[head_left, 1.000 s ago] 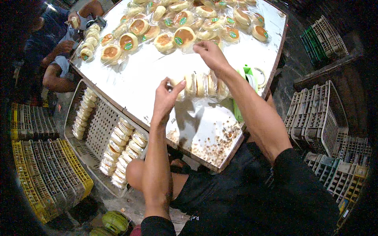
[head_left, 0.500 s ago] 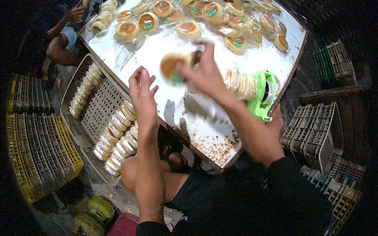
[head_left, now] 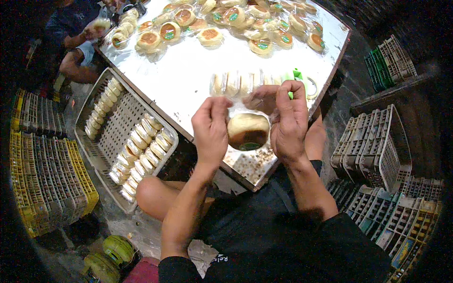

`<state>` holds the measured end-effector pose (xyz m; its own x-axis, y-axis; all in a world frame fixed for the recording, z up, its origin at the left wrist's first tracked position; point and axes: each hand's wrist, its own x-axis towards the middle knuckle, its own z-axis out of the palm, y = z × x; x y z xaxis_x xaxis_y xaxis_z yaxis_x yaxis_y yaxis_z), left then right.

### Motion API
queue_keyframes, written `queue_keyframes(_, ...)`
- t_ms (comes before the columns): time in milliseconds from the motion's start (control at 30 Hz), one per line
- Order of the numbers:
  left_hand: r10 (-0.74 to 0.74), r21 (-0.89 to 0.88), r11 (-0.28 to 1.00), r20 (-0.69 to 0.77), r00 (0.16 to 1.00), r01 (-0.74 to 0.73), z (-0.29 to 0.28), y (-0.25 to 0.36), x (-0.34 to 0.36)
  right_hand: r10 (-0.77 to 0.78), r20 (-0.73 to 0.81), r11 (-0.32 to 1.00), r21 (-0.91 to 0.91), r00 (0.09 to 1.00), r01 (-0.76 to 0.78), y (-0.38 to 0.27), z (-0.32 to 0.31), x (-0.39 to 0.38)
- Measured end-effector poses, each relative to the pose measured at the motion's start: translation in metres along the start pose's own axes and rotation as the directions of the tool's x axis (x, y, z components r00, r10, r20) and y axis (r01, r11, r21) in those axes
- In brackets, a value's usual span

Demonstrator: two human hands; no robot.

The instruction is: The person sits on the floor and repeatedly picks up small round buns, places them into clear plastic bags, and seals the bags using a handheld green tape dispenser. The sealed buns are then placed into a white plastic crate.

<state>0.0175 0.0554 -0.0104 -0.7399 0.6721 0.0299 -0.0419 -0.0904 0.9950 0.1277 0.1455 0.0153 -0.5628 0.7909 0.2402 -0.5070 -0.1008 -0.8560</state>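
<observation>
A round bun (head_left: 247,129) in a clear plastic wrapper is held up in front of me, over the near corner of the table. Its browned face with a green label tilts downward. My left hand (head_left: 211,129) is closed on the wrapper at the bun's left. My right hand (head_left: 289,125) is closed on it at the right, fingers bent over the upper edge. Just beyond my hands lies a row of wrapped buns (head_left: 243,83) standing on edge. A bright green tape dispenser (head_left: 297,74) is at the row's right end, partly hidden behind my right hand.
Many wrapped buns (head_left: 210,36) cover the far side of the white table (head_left: 170,80). A plastic crate (head_left: 113,127) with rows of buns sits at the left. Stacked crates (head_left: 47,184) stand at both sides. Another person (head_left: 78,37) sits at the far left, holding a bun.
The bun has come nearer and to the right, from my right hand alone into both hands. My left hand has moved right and closed on the wrapper.
</observation>
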Motion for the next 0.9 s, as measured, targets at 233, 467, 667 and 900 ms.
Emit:
queue_keyframes(233, 0.437, 0.371, 0.835, 0.002, 0.899, -0.406, 0.021, 0.028, -0.043, 0.057, 0.117, 0.998, 0.017, 0.991, -0.06, -0.006, 0.004, -0.015)
queue_keyframes(467, -0.034, -0.219, 0.976, -0.106, 0.994, 0.01, -0.011, 0.028, -0.021, 0.014, -0.054, 1.0, -0.016, 0.998, -0.015, -0.002, 0.03, -0.016)
queue_keyframes(667, 0.202, 0.066, 0.979, -0.217, 0.955, -0.193, -0.027, 0.022, -0.021, 0.072, 0.099, 0.973, -0.226, 0.992, -0.049, 0.0, 0.032, -0.018)
queue_keyframes(900, 0.629, 0.09, 0.752, -0.398, 0.668, -0.653, -0.017, 0.006, -0.009, 0.17, -0.027, 0.985, 0.016, 0.985, -0.169, -0.005, 0.057, -0.018)
